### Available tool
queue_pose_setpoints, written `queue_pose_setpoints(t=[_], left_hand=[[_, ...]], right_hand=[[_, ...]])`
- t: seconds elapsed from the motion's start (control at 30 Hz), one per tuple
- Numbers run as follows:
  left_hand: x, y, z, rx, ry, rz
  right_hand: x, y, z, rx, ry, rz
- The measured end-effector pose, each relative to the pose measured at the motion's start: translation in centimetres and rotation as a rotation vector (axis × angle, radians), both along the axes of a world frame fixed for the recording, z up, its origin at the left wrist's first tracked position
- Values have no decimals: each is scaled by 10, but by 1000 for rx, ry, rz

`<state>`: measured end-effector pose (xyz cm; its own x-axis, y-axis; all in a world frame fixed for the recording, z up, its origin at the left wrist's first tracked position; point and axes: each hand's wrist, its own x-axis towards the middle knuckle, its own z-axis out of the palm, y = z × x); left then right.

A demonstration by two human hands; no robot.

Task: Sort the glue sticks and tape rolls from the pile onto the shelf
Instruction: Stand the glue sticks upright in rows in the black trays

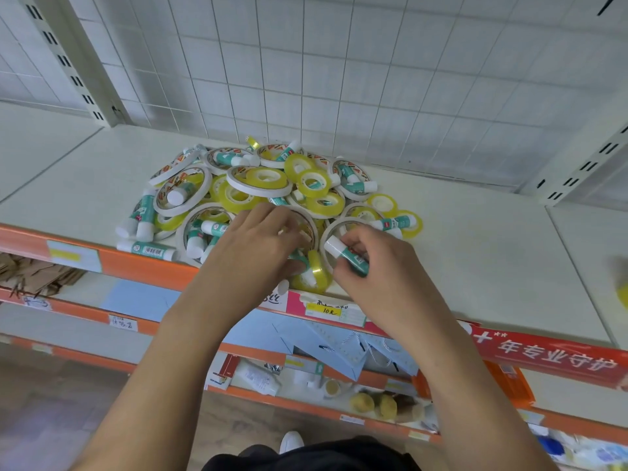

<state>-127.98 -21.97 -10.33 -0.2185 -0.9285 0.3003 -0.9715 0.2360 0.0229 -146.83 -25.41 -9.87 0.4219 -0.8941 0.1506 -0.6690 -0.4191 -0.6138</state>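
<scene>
The smooth cylindrical glue stick (346,254), white-capped and teal-labelled, lies pinched in the right grip (380,266) at 5 o'clock of the pile (272,178) on the shelf (475,239). At the stick's 9 o'clock the left grip (258,239) curls among glossy tape rolls (238,195); its hold cannot be told.

A red banner (557,360) on the front edge of the shelf (475,260), at four o'clock in the view, read "+ 年专业守护" in white characters. At six o'clock, a yellow price tag (327,311) on the same edge bore a handwritten "10元". Handwriting on the white tag (272,298) at its nine o'clock and on a paper label (123,323) at eight o'clock was illegible. Print on the glue sticks (149,249) was too small to read.
</scene>
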Motion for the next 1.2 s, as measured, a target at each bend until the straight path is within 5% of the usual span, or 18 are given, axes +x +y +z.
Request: queue_pose_setpoints(t=[0.5,1.2], left_hand=[[-26,-15,33,-83,214,-39],[-321,-51,8,89,222,-519]], right_hand=[[-46,-2,4,-22,37,-164],[-324,18,-7,-23,33,-551]])
